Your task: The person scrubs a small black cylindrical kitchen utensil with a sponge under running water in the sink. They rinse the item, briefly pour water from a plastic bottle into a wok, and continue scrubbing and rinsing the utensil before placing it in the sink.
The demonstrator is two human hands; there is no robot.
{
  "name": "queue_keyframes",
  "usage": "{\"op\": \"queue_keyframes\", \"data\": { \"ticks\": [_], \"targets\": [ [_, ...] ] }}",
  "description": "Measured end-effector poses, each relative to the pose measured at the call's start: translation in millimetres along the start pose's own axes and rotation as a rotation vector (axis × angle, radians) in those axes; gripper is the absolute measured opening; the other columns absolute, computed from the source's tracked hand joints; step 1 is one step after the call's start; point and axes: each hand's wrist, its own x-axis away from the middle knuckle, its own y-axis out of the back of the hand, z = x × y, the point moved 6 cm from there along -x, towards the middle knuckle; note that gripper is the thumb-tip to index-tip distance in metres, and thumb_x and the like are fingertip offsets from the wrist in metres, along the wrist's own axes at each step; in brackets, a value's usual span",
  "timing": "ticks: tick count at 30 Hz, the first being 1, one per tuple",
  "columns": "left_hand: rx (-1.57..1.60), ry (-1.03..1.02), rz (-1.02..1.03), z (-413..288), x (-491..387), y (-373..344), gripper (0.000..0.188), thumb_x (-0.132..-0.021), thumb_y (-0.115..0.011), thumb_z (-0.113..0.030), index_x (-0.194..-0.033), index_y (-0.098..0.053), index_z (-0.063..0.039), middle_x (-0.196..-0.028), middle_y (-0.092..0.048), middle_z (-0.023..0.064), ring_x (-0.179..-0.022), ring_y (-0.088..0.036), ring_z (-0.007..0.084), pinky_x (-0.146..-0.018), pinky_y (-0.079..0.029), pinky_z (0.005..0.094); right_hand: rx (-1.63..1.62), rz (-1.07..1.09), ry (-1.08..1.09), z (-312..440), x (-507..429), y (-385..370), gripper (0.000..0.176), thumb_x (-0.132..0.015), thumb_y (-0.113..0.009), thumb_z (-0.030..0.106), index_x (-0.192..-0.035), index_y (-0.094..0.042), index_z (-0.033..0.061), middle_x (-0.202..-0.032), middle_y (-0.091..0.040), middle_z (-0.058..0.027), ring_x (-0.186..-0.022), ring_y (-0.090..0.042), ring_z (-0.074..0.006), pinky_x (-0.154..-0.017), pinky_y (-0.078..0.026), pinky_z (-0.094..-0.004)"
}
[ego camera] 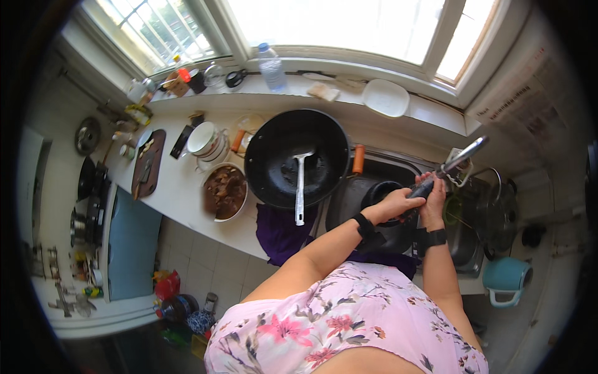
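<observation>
Over the sink, my left hand and my right hand are close together, closed around a dark elongated object. A shiny metal tube slants up and right from beside my right hand; I cannot tell whether it joins the dark object. Below my left hand, a black round vessel lies in the left basin. To the left, a black wok with orange handles rests across the counter and basin edge. A metal spatula lies in it, its handle over the near rim.
Left of the wok are a bowl of brown food, stacked bowls and a cutting board with a knife. A purple cloth hangs at the counter edge. A turquoise kettle stands right; a plastic bottle is on the sill.
</observation>
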Motion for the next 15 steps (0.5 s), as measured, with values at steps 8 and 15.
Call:
{"op": "queue_keyframes", "data": {
  "ticks": [8,15],
  "targets": [
    [-1.016,-0.392,-0.368,-10,3,20,0.028,-0.069,-0.072,-0.015,-0.095,-0.063,-0.009,-0.084,-0.068,0.0131,-0.085,-0.067,0.0341,-0.074,-0.05,0.0457,1.267,0.441,-0.099,42,23,-36,0.021,-0.087,-0.074,0.024,-0.095,-0.07,0.0048,-0.076,-0.064,-0.0005,-0.064,-0.061,-0.0081,-0.047,-0.05,-0.023],
    [-1.202,-0.612,-0.466,-25,-1,1,0.026,-0.066,-0.075,-0.018,-0.088,-0.062,-0.011,-0.084,-0.067,0.0072,-0.08,-0.067,0.0292,-0.07,-0.05,0.0415,1.092,0.151,-0.172,30,28,-13,0.021,-0.092,-0.069,0.024,-0.088,-0.065,0.004,-0.071,-0.061,0.0016,-0.057,-0.054,-0.0055,-0.041,-0.041,-0.0212]
  ]
}}
